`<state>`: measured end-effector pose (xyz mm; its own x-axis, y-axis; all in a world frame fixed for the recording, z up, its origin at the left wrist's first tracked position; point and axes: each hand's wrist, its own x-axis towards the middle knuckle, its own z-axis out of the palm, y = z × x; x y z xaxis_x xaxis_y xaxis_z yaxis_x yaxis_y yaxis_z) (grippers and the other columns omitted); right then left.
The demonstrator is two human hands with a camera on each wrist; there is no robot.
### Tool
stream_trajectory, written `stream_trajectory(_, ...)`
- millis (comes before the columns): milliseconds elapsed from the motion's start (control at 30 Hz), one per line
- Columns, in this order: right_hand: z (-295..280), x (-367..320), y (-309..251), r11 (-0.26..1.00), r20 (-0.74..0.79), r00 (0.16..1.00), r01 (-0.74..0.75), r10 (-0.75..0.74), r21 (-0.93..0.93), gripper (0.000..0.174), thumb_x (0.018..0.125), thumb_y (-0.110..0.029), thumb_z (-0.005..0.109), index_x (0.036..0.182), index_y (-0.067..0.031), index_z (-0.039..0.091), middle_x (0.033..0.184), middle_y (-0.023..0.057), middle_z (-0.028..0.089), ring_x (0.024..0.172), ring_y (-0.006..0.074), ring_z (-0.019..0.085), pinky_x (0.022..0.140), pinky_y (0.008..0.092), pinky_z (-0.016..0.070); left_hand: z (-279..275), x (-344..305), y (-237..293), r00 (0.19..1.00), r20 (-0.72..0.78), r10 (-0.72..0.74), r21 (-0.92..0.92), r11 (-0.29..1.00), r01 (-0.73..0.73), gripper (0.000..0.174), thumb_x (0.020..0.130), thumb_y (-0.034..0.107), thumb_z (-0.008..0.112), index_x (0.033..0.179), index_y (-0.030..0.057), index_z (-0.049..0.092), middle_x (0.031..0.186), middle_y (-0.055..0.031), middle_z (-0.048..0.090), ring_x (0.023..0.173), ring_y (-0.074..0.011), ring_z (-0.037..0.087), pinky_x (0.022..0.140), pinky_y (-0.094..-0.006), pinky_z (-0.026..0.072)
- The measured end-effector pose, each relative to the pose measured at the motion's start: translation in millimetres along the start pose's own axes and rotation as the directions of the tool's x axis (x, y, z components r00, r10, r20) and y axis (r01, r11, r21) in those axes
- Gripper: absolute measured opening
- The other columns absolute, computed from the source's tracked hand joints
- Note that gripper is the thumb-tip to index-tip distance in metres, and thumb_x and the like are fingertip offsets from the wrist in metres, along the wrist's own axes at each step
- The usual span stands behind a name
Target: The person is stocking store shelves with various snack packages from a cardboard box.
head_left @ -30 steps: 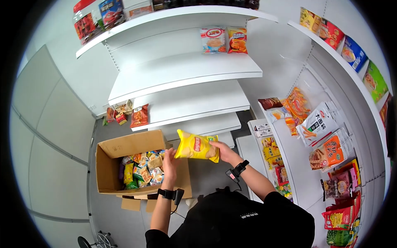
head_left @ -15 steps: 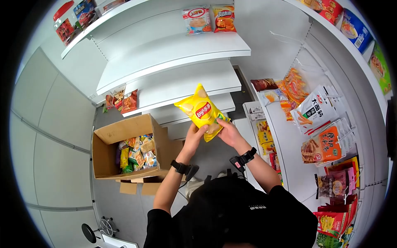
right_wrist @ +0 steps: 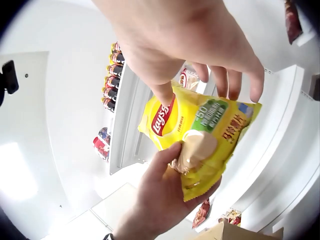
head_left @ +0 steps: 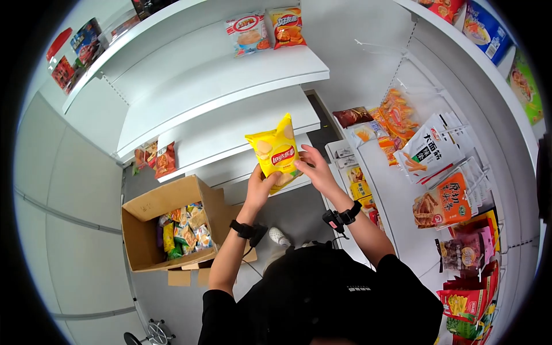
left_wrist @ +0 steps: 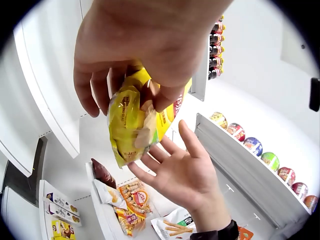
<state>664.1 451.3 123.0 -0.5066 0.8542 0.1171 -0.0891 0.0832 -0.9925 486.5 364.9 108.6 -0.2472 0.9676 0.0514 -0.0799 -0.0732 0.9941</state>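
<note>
Yellow Lay's bag [head_left: 272,148] turned more upright since half a second earlier; right hand [head_left: 315,168] has loosened, its fingers spread beside the bag, contact unclear. Left hand [head_left: 260,188] pinches the bag's lower end, thumb on front. Bag held in mid-air before white shelves [head_left: 215,141], right of open carton [head_left: 214,201] containing snack packets [head_left: 187,230]

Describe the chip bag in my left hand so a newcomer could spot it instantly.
Find the white tiered shelves, then the left hand in front of them. It grips the lower end of a puffy yellow bag. Unlike the packets in the cardboard box, this one is held up, showing a red Lay's label.
</note>
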Motion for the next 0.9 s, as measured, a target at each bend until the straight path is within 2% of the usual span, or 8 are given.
stream_trajectory(133, -7, 35, -28, 0.999, 0.046, 0.999, 0.014, -0.015, 0.032, 0.053, 0.085, -0.025, 0.065, 0.125, 0.0038, 0.046, 0.111, 0.0136, 0.060, 0.105, 0.0192, 0.055, 0.090, 0.0311, 0.0433, -3, 31, 16, 0.995, 0.102, -0.007, -0.049, 0.999, 0.012, 0.039, 0.083, 0.010, 0.061, 0.119, -0.0015, 0.048, 0.108, -0.0076, 0.060, 0.097, -0.0147, 0.057, 0.087, -0.0283, 0.0454)
stream_trajectory(167, -11, 46, -24, 0.998, 0.056, 0.998, 0.040, -0.038, -0.039, 0.046, 0.086, -0.026, 0.064, 0.120, 0.0033, 0.052, 0.107, 0.0108, 0.062, 0.095, 0.0154, 0.057, 0.085, 0.0288, 0.0449, -5, 38, 19, 0.992, 0.125, 0.001, -0.048, 0.999, 0.005, 0.040, 0.083, 0.010, 0.061, 0.119, -0.0014, 0.048, 0.108, -0.0076, 0.060, 0.097, -0.0147, 0.057, 0.087, -0.0283, 0.0454)
stream_trajectory(267, -16, 70, -50, 0.980, 0.151, 0.988, 0.003, 0.028, -0.197, 0.046, 0.086, -0.028, 0.064, 0.119, 0.0026, 0.054, 0.108, 0.0087, 0.062, 0.086, 0.0125, 0.058, 0.077, 0.0263, 0.0461, -17, 66, 26, 0.984, 0.174, 0.030, -0.031, 0.999, -0.025, 0.041, 0.082, 0.010, 0.061, 0.120, -0.0003, 0.048, 0.109, -0.0073, 0.060, 0.097, -0.0145, 0.057, 0.087, -0.0281, 0.0454)
stream_trajectory(300, -12, 77, -51, 0.994, 0.171, 0.985, 0.032, -0.014, -0.102, 0.047, 0.087, -0.028, 0.063, 0.122, 0.0015, 0.051, 0.108, 0.0079, 0.062, 0.076, 0.0099, 0.056, 0.065, 0.0243, 0.0466, -23, 74, 29, 0.982, 0.186, 0.040, -0.022, 0.999, -0.037, 0.041, 0.082, 0.010, 0.061, 0.120, -0.0001, 0.048, 0.109, -0.0072, 0.060, 0.097, -0.0144, 0.057, 0.087, -0.0280, 0.0454)
stream_trajectory(400, -12, 97, -68, 0.980, 0.164, 0.976, -0.119, 0.145, -0.159, 0.048, 0.088, -0.026, 0.062, 0.126, 0.0000, 0.047, 0.106, 0.0074, 0.061, 0.070, 0.0088, 0.055, 0.058, 0.0230, 0.0464, -34, 102, 36, 0.973, 0.225, 0.060, -0.024, 0.998, -0.056, 0.043, 0.081, 0.009, 0.061, 0.121, 0.0006, 0.047, 0.110, -0.0073, 0.059, 0.098, -0.0145, 0.057, 0.087, -0.0282, 0.0452)
stream_trajectory(600, 6, 136, -90, 0.980, 0.164, 0.968, -0.181, 0.192, -0.077, 0.047, 0.091, -0.022, 0.059, 0.130, -0.0049, 0.040, 0.088, 0.0023, 0.057, 0.066, 0.0068, 0.054, 0.060, 0.0215, 0.0484, -57, 149, 61, 0.943, 0.321, 0.090, -0.006, 0.996, -0.093, 0.046, 0.083, 0.009, 0.060, 0.125, 0.0017, 0.044, 0.114, -0.0072, 0.057, 0.103, -0.0159, 0.054, 0.091, -0.0303, 0.0434)
stream_trajectory(767, 12, 173, -86, 0.994, 0.117, 0.989, -0.078, 0.087, -0.075, 0.036, 0.091, -0.021, 0.059, 0.120, -0.0038, 0.047, 0.084, 0.0016, 0.056, 0.065, 0.0071, 0.054, 0.060, 0.0213, 0.0477, -76, 182, 80, 0.927, 0.373, 0.029, 0.014, 0.999, -0.037, 0.055, 0.082, 0.012, 0.064, 0.130, 0.0031, 0.039, 0.120, -0.0082, 0.054, 0.107, -0.0172, 0.052, 0.093, -0.0322, 0.0422)
stream_trajectory(900, 7, 202, -94, 0.997, 0.088, 0.996, 0.022, -0.015, -0.077, 0.029, 0.090, -0.021, 0.060, 0.112, -0.0043, 0.051, 0.085, 0.0009, 0.056, 0.066, 0.0072, 0.054, 0.061, 0.0221, 0.0473, -86, 209, 75, 0.918, 0.360, 0.165, 0.007, 0.984, -0.179, 0.069, 0.081, 0.015, 0.069, 0.138, 0.0036, 0.032, 0.126, -0.0128, 0.050, 0.110, -0.0203, 0.051, 0.092, -0.0333, 0.0439)
